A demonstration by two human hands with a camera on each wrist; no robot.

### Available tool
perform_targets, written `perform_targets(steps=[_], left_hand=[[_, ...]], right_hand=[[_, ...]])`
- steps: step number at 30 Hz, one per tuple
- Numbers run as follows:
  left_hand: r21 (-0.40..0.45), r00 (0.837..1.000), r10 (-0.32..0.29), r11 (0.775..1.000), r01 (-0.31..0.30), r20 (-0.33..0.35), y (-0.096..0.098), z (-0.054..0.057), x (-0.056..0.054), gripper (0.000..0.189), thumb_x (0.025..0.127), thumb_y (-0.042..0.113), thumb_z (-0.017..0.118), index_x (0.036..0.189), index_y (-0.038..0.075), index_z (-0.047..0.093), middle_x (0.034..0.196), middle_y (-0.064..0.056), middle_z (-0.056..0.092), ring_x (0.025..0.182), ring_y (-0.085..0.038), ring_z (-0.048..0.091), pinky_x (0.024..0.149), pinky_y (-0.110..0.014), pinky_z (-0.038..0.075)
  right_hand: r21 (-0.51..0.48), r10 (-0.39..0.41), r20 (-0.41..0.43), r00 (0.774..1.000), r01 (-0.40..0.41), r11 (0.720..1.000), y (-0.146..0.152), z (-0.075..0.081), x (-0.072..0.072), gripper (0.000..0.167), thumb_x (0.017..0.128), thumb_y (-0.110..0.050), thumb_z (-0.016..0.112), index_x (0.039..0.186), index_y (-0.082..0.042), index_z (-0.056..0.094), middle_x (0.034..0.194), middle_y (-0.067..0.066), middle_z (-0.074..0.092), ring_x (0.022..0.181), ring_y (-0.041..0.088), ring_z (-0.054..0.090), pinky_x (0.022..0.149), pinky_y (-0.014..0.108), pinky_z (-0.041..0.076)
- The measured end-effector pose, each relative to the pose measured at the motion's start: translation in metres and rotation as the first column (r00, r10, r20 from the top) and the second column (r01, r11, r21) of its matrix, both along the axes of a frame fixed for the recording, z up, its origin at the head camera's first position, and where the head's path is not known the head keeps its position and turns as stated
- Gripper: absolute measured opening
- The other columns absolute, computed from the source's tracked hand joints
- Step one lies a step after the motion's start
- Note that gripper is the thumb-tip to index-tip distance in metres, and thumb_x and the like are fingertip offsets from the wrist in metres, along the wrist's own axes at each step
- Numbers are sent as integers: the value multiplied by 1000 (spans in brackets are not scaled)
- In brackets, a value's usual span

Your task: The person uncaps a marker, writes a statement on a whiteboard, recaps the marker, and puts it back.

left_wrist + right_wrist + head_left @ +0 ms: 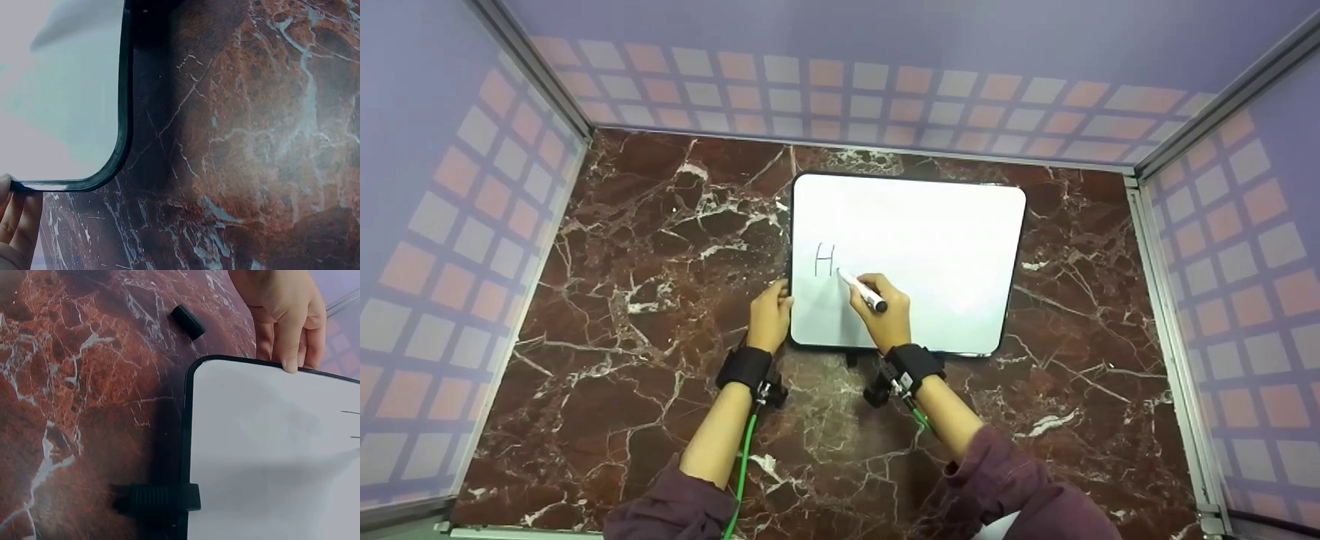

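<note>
A whiteboard [930, 240] with a thin black frame lies on the dark red marbled table. My right hand [885, 315] pinches a marker [864, 291] with a white barrel and a black end. The marker's tip is at the board's face, just right of a handwritten black letter H [825, 260]. At the board's left edge, my left hand [770, 319] holds the frame. The right wrist view shows the left thumb [289, 364] on the rim, with the other fingers down beside and partly behind it. In the left wrist view, only some left fingers [17, 225] show.
A black clip-like piece [163, 498] sits on the board's lower edge. Beside the corner lies a small black cylinder [188, 322], perhaps a cap. Checkered panels [870, 90] wall the table at back and sides. A green cable [746, 457] runs along the left forearm.
</note>
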State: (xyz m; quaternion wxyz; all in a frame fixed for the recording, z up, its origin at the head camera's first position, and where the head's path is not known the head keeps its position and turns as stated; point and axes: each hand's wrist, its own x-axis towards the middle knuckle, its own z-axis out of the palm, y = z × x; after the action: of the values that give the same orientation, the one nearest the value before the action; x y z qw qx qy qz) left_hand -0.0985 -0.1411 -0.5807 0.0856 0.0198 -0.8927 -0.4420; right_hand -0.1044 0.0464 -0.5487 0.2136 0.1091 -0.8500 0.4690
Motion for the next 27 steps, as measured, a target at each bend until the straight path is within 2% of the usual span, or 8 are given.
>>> perform_targets(steps=[8, 16, 27], left_hand=[[5, 1000, -2, 1000, 2, -14, -1, -1, 0, 29, 85, -2, 57, 113, -11, 57, 98, -28, 65, 88, -38, 66, 80, -43, 56], [-9, 998, -10, 1000, 9, -64, -2, -1, 1, 28, 84, -2, 57, 111, -11, 57, 94, -28, 65, 85, -38, 66, 77, -43, 56], [6, 999, -6, 1000, 7, -53, 0, -2, -1, 27, 84, -3, 58, 110, -12, 58, 95, -29, 65, 86, -38, 66, 79, -42, 56]], right_hand=[[8, -22, 13, 1000, 22, 1000, 4, 1, -1, 13, 81, -12, 64, 89, -3, 65, 78, 11, 70, 62, 16, 62, 53, 27, 51], [8, -18, -10, 1000, 19, 1000, 4, 2, -3, 14, 84, -13, 63, 93, -2, 64, 80, 13, 70, 64, 18, 64, 54, 29, 52], [-10, -30, 13, 999, 31, 999, 1, 2, -4, 16, 84, -15, 63, 94, -3, 64, 81, 12, 71, 67, 18, 65, 57, 30, 53]])
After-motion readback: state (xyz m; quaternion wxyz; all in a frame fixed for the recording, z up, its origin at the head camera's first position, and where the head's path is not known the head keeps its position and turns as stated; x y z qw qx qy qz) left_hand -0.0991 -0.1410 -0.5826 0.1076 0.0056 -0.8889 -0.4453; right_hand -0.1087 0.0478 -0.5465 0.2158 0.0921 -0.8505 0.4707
